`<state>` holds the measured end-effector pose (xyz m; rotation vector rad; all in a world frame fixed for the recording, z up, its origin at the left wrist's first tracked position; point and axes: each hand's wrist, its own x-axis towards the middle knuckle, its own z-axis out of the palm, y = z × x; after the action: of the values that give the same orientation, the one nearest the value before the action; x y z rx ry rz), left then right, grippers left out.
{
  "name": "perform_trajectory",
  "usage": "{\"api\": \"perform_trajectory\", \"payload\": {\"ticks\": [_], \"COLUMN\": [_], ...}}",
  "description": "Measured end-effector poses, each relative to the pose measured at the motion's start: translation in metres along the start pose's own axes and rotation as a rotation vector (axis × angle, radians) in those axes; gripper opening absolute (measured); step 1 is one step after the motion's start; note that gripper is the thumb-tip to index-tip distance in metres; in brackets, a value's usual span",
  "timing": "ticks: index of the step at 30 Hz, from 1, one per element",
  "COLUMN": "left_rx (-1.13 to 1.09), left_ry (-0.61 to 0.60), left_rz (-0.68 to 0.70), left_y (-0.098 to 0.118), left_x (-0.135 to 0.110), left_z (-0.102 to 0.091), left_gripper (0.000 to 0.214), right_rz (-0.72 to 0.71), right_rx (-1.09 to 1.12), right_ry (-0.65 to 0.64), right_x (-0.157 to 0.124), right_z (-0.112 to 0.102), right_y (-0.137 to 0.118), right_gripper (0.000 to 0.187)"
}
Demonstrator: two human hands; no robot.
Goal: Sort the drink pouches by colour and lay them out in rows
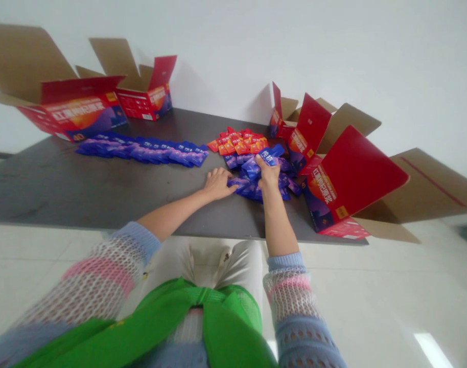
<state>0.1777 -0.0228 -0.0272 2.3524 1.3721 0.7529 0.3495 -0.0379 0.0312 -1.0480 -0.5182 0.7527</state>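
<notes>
Closest of all is a green cloth [235, 322] knotted at the person's waist, on the near side of a heap of blue sachets [252, 192] on the grey table [172, 186]. Well to the left of that heap stands a big red box [84, 113], flaps up, with another open box [136, 105] beyond it. A long row of overlapping blue packets [145, 150] runs toward the heap and stops short of it. The left hand [218, 184] rests at the heap's left edge, released, fingers loosely bent and thumb spread. Orange-red sachets [239, 143] lie just behind the heap. Over it, the right hand [270, 177] grasps at least one blue-purple sachet [271, 157]. Along the heap's right side stand a far carton [275, 123], a middle carton [299, 148] and a near carton [325, 193], all open.
</notes>
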Motion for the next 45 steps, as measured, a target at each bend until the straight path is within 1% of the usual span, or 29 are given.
{"api": "perform_trajectory", "payload": {"ticks": [2, 3, 7, 9, 11, 13, 14, 18, 21, 23, 25, 26, 28, 30, 32, 35, 37, 39, 40, 41, 43, 44, 45], "left_rx": [0.052, 0.055, 0.01, -0.038, -0.097, -0.162, -0.199, -0.411, -0.656, -0.872, -1.066, -1.14, -1.244, -1.304, -1.324, -1.243, -1.19, -1.205, -1.229, -1.246, -1.196, -1.105, -0.976], "left_ry": [-0.062, -0.081, -0.104, -0.12, -0.121, -0.094, -0.076, -0.037, -0.01, 0.032, 0.074, 0.077, 0.027, -0.049, -0.093, -0.08, -0.043, -0.017, -0.024, -0.045, -0.099, -0.121, -0.127], "left_rz": [0.056, 0.057, -0.007, -0.011, -0.005, -0.007, -0.009, -0.016, -0.066, -0.129, -0.179, -0.192, -0.19, -0.178, -0.17, -0.138, -0.112, -0.097, -0.085, -0.061, 0.032, 0.094, 0.149], "left_y": [0.007, 0.009, 0.011, 0.008, 0.004, 0.001, -0.001, -0.009, -0.019, -0.026, -0.031, -0.032, -0.032, -0.029, -0.024, -0.018, -0.016, -0.017, -0.019, -0.023, -0.033, -0.039, -0.045], "left_x": [0.002, 0.003, 0.009, 0.011, 0.011, 0.01, 0.009, 0.008, 0.012, 0.017, 0.02, 0.02, 0.02, 0.017, 0.013, 0.01, 0.01, 0.012, 0.013, 0.015, 0.019, 0.02, 0.021], "left_z": [0.003, 0.004, 0.006, 0.007, 0.007, 0.006, 0.006, 0.005, 0.006, 0.007, 0.008, 0.007, 0.004, -0.001, -0.006, -0.009, -0.01, -0.014, -0.017, -0.021, -0.032, -0.036, -0.04], "left_gripper": [0.045, 0.045, 0.048, 0.04, 0.025, 0.013, 0.011, 0.016, 0.016, 0.02, 0.025, 0.027, 0.028, 0.031, 0.036, 0.048, 0.055, 0.057, 0.057, 0.058, 0.062, 0.065, 0.071], "right_rz": [0.086, 0.123, 0.226, 0.276, 0.304, 0.311, 0.314, 0.353, 0.414, 0.437, 0.423, 0.401, 0.352, 0.33, 0.362, 0.449, 0.458, 0.388, 0.314, 0.212, -0.056, -0.192, -0.307], "right_rx": [0.01, 0.006, 0.006, 0.026, 0.042, 0.048, 0.049, 0.067, 0.091, 0.092, 0.092, 0.094, 0.095, 0.083, 0.048, -0.013, -0.035, -0.045, -0.056, -0.08, -0.181, -0.246, -0.306], "right_ry": [-0.061, -0.076, -0.095, -0.093, -0.089, -0.1, -0.114, -0.207, -0.251, -0.253, -0.229, -0.207, -0.165, -0.143, -0.161, -0.234, -0.282, -0.293, -0.272, -0.234, -0.15, -0.132, -0.142], "right_x": [-0.008, -0.012, -0.025, -0.028, -0.028, -0.027, -0.027, -0.028, -0.032, -0.035, -0.037, -0.038, -0.039, -0.039, -0.038, -0.039, -0.039, -0.041, -0.042, -0.044, -0.05, -0.054, -0.058], "right_z": [0.003, 0.005, 0.012, 0.014, 0.015, 0.015, 0.015, 0.015, 0.018, 0.02, 0.021, 0.022, 0.022, 0.021, 0.019, 0.016, 0.016, 0.017, 0.018, 0.019, 0.02, 0.02, 0.02], "right_y": [0.001, 0.001, -0.001, -0.002, -0.002, 0.0, 0.001, 0.005, 0.009, 0.012, 0.016, 0.017, 0.018, 0.017, 0.016, 0.017, 0.022, 0.029, 0.033, 0.036, 0.042, 0.043, 0.045], "right_gripper": [0.032, 0.032, 0.033, 0.033, 0.032, 0.032, 0.033, 0.04, 0.042, 0.041, 0.038, 0.035, 0.031, 0.028, 0.027, 0.028, 0.031, 0.035, 0.039, 0.047, 0.071, 0.083, 0.091]}}
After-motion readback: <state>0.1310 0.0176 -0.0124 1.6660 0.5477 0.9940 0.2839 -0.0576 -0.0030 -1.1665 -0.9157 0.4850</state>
